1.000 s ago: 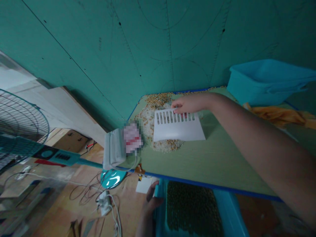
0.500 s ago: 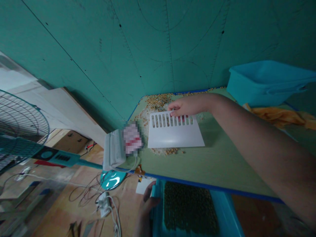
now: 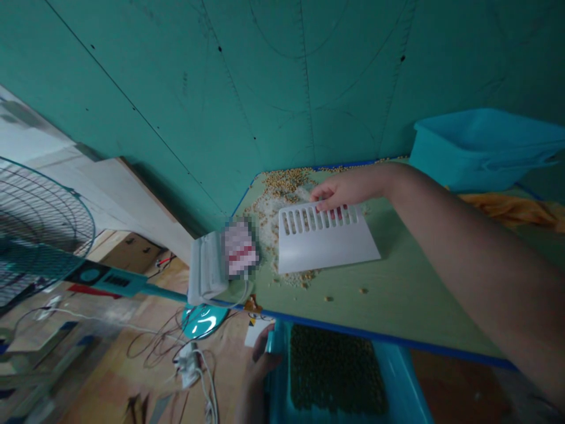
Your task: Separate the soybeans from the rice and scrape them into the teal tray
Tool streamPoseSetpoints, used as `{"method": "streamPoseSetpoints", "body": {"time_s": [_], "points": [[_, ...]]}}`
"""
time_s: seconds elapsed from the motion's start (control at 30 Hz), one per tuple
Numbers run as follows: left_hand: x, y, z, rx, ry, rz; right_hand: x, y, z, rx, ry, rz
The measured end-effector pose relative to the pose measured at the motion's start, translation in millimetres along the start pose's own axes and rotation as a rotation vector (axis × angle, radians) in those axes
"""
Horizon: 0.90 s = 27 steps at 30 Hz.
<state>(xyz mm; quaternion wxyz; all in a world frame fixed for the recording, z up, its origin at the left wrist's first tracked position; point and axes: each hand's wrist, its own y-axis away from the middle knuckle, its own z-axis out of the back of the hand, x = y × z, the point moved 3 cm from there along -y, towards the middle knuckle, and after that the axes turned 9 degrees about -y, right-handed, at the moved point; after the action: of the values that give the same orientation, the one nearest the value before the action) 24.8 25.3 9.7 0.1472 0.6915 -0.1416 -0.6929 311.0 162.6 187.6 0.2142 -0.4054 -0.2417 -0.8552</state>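
Note:
My right hand (image 3: 339,192) grips the upper slotted edge of a white plastic scraper (image 3: 329,247), its fingers wrapped over the top and through the slots. The scraper tilts over the tabletop among yellow beans (image 3: 286,181) and white grains (image 3: 270,206). A few beans lie loose in front of its lower edge. Below the table's front edge, my left hand (image 3: 265,360) is closed on the left rim of a blue plastic basin (image 3: 406,377). Inside the basin is a dark green, grainy mass (image 3: 335,368).
A second blue basin (image 3: 454,168) stands at the table's back right, beside an orange cloth (image 3: 507,209). A white device (image 3: 207,268) and a blurred pink item (image 3: 241,250) sit at the left end. A fan (image 3: 44,229) and cables (image 3: 188,362) are left of the table.
The scraper has shifted slightly right and tilted with my right hand. Loose beans now lie farther forward on the table. My left hand still holds the basin, which has moved slightly left in view.

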Motion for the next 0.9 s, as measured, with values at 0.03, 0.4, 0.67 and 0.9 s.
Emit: {"method": "streamPoseSetpoints", "body": {"time_s": [0.03,0.4,0.67,0.9], "points": [[0.4,0.6,-1.2,0.000,0.002,0.011,-1.5,0.0,0.6,0.003,-0.010,-0.008],[-4.3,8.8,-28.4,0.027,0.037,0.067,-19.2,1.6,7.6,0.026,-0.122,-0.068],[-1.2,14.2,-60.7,0.091,0.081,0.123,-18.0,-3.3,1.4,0.080,-0.113,-0.086],[-1.5,15.2,-61.7,0.109,0.093,0.142,-18.2,-3.6,-0.1,0.131,-0.128,-0.069]]}}
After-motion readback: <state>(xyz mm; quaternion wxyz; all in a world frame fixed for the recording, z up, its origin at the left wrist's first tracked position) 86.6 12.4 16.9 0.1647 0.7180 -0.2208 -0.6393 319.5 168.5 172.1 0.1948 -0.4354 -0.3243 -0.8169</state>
